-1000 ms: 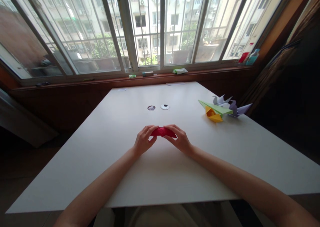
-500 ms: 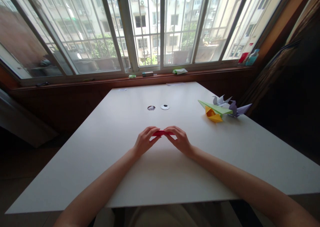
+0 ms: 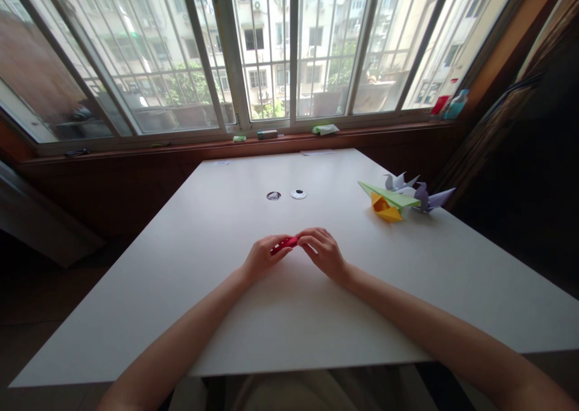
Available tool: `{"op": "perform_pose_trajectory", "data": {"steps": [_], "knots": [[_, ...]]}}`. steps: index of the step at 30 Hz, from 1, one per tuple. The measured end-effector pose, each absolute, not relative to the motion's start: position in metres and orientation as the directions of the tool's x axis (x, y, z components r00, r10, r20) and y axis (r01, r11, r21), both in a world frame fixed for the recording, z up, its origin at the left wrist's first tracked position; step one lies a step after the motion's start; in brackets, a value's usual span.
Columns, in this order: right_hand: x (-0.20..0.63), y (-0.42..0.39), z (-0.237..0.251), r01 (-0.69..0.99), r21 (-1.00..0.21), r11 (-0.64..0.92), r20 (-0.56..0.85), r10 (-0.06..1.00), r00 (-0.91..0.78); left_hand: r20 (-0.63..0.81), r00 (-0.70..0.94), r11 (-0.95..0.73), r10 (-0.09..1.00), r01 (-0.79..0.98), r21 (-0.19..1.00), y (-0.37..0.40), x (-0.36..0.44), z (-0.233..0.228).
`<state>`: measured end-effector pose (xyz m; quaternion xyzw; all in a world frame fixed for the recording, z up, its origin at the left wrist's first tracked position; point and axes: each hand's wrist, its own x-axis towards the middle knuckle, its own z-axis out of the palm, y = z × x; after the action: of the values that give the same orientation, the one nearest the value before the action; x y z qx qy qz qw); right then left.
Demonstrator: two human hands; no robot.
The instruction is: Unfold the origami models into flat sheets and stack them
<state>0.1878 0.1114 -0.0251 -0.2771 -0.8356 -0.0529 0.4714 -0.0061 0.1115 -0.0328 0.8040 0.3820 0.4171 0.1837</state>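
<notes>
Between my two hands, just over the middle of the white table [image 3: 190,290], is a small folded piece of red paper [image 3: 289,242]. My left hand [image 3: 266,254] closes around its left part, thumb below and fingers above. My right hand [image 3: 323,251] pinches its right end with bent fingers. The fingers cover much of the paper, so its full shape is hidden. Beyond my hands lie two round flat pieces: a dark patterned disc [image 3: 274,196] and a white disc with a black spot [image 3: 298,194].
Folded paper pieces stand at the right: a yellow boat [image 3: 386,208], a green plane [image 3: 393,197], a purple crane [image 3: 429,199] and a white crane [image 3: 400,182]. On the window sill are a green-white packet [image 3: 325,129], a small box [image 3: 267,134] and bottles [image 3: 456,104].
The red paper has tilted, its left end now lower and nearer me. My left hand has shifted slightly down with it; less red shows under my right fingers.
</notes>
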Motion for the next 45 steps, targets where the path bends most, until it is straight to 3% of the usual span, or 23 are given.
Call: {"op": "perform_pose_trajectory", "data": {"steps": [17, 33, 39, 45], "knots": [[0.187, 0.112, -0.022, 0.564, 0.044, 0.825, 0.767, 0.334, -0.548, 0.417, 0.192, -0.458, 0.888, 0.431, 0.777, 0.103, 0.006, -0.026], [0.188, 0.114, -0.026, 0.596, 0.057, 0.801, 0.787, 0.332, -0.521, 0.367, 0.251, -0.442, 0.896, 0.421, 0.792, 0.100, 0.005, -0.030], [0.187, 0.112, -0.021, 0.570, 0.104, 0.815, 0.787, 0.283, -0.548, 0.335, 0.218, -0.393, 0.917, 0.347, 0.851, 0.099, 0.005, -0.026], [0.188, 0.111, -0.021, 0.543, 0.128, 0.830, 0.798, 0.239, -0.553, 0.214, 0.206, -0.263, 0.955, 0.255, 0.930, 0.105, 0.004, -0.028]]}}
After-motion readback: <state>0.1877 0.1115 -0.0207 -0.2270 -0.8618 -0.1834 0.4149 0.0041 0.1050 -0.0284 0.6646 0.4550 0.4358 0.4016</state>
